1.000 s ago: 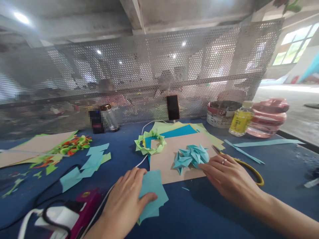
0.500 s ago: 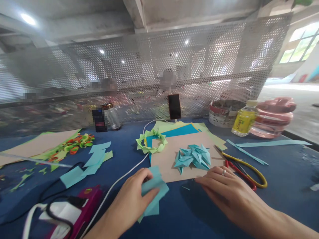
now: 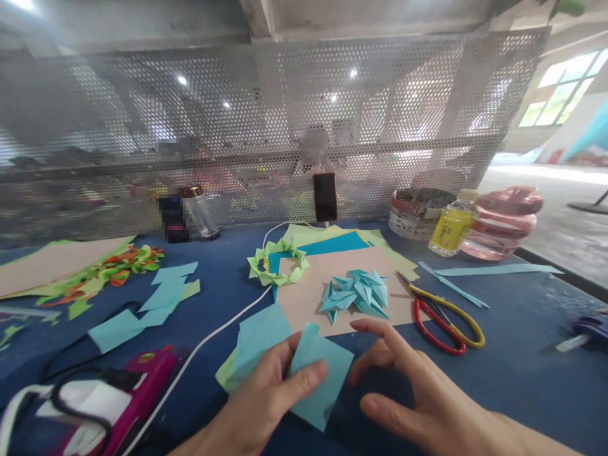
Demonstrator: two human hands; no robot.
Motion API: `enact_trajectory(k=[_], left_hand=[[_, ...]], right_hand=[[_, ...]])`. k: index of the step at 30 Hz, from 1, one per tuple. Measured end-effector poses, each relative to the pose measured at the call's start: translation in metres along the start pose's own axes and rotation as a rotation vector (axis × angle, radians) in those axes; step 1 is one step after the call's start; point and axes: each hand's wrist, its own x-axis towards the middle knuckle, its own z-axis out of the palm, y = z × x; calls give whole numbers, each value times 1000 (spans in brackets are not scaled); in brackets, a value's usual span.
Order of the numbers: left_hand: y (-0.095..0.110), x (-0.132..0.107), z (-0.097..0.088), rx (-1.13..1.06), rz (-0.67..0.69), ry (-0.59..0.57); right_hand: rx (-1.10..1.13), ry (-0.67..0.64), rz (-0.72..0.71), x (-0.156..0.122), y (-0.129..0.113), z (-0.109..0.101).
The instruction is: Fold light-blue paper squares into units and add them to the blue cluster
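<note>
My left hand (image 3: 266, 399) pinches a light blue paper square (image 3: 320, 373) between thumb and fingers, lifted off the blue table (image 3: 517, 367). More light blue squares (image 3: 259, 335) lie just under and left of it. Beside the held square my right hand (image 3: 408, 392) hovers with fingers spread and curled, holding nothing. Beyond both hands a pile of folded blue paper pieces (image 3: 356, 292) rests on a tan sheet (image 3: 308, 297). A green folded paper ring (image 3: 278, 263) lies further back.
Red and yellow scissors (image 3: 444, 316) lie right of the tan sheet. A magenta device (image 3: 137, 380) and a white cable (image 3: 213, 332) are at the left. Paper scraps (image 3: 152, 297), a phone (image 3: 325, 196), a yellow bottle (image 3: 451, 225), pink bowls (image 3: 506, 221) and a perforated screen (image 3: 285, 126) line the back.
My left hand has lifted one blue square off the stack and raised it. My right hand drew back from the folded pile toward the held square and opened.
</note>
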Motion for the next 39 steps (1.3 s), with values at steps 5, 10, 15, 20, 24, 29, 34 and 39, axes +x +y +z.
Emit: enact_trajectory(k=[5,10,15,20,24,29,34,39], left_hand=[[-4,-2,4,49,48,-86],[-5,-3,2,113,47,-127],[-7,-4,1,146,49,-179],[-8,-6,3,144,30,-227],[-3,-9,3,-14,6,-172],[3,-9,4,-26,-10,-66],[-2,-4,3,84,1,-35],[-17,-1,-1,197,44,67]], right_hand=[[88,21,-57,2,-9,7],[-6,71,-82,1,-1,11],[4,74,-110,2,-4,12],[-38,68,-61,0,-9,11],[-52,48,-53,-3,-10,6],[21,36,-66,0,-13,0],[28,91,-84,-3,-14,0],[-296,344,-77,48,-4,-36]])
